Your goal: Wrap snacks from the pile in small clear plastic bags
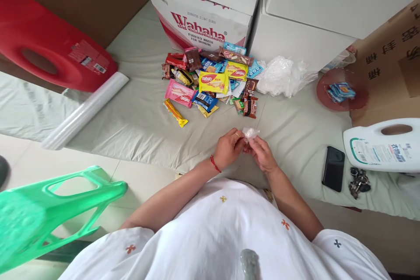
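While left hand (pixel 229 146) and right hand (pixel 261 154) pinched a small clear bag (pixel 251 132), work looked barely started.
Both hands were curled nearly closed, fingertips gripping the bag at 12 o'clock, just ahead of the body; it seemed empty. Farther at 12, snack pile (pixel 210 83) lay loose on the sheet (pixel 138 118), well apart; crumpled plastic (pixel 282 76) sat at 1 o'clock. Nearly everything seemed left.

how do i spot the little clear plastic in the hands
From the Wahaha box, come down past the snack pile. The small clear plastic piece is pinched between the left hand and right hand, unlike the bigger crumpled plastic by the boxes.
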`<move>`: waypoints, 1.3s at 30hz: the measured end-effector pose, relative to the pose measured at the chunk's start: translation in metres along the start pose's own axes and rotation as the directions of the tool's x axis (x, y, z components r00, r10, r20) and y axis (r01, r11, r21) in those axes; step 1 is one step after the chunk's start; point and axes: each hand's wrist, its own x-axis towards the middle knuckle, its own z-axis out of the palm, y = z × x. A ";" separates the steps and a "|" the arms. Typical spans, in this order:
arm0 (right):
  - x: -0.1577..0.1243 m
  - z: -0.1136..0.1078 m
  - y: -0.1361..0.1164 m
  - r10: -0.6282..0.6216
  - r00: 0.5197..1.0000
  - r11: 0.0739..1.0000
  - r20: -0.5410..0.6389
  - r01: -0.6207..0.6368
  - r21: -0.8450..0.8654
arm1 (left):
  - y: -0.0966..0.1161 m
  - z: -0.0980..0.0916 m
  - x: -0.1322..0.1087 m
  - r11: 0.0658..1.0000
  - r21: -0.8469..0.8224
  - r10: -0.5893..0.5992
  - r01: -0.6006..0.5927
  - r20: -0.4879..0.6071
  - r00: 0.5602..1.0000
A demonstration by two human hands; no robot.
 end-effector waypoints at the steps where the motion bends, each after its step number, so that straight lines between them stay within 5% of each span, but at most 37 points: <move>1: 0.000 0.000 0.000 0.030 0.999 0.999 -0.037 -0.028 0.034 | -0.001 0.001 -0.002 0.999 0.036 0.025 -0.025 0.007 1.000; 5: 0.005 -0.005 -0.001 0.043 0.970 0.998 -0.240 -0.029 0.059 | -0.012 -0.005 -0.007 1.000 0.000 0.026 -0.026 0.034 0.999; 9: 0.009 -0.017 -0.008 0.087 0.950 0.978 -0.300 -0.024 0.208 | -0.020 -0.017 -0.008 0.986 -0.127 -0.111 0.109 -0.010 0.994; 12: 0.007 -0.020 -0.009 0.126 0.947 0.972 -0.295 -0.058 0.229 | -0.016 -0.017 -0.010 0.994 -0.075 -0.082 0.078 -0.050 0.995; 16: 0.004 -0.008 -0.007 0.138 0.969 0.967 -0.205 -0.087 0.239 | -0.008 -0.003 -0.012 0.999 -0.031 0.015 -0.014 0.036 0.999; 19: 0.003 -0.006 -0.008 0.142 0.987 0.956 -0.075 -0.117 0.270 | -0.013 -0.001 -0.009 0.981 -0.176 -0.083 0.084 0.011 0.996; 25: -0.001 -0.027 -0.014 0.187 0.980 0.952 -0.075 -0.161 0.261 | -0.029 -0.023 -0.002 0.747 -0.602 -0.404 0.282 -0.075 0.912; 33: -0.013 -0.042 -0.010 0.197 0.976 0.957 -0.095 -0.171 0.234 | -0.025 -0.036 -0.007 0.561 -0.718 -0.429 0.413 0.175 0.886; 36: -0.014 -0.045 -0.004 0.143 0.982 0.987 -0.123 -0.132 0.094 | -0.028 -0.037 -0.009 0.592 -0.697 -0.420 0.405 0.163 0.893; 39: -0.014 -0.042 -0.008 -0.148 0.973 0.950 -0.178 0.090 -0.299 | -0.029 -0.035 -0.011 0.711 -0.614 -0.368 0.342 0.089 0.926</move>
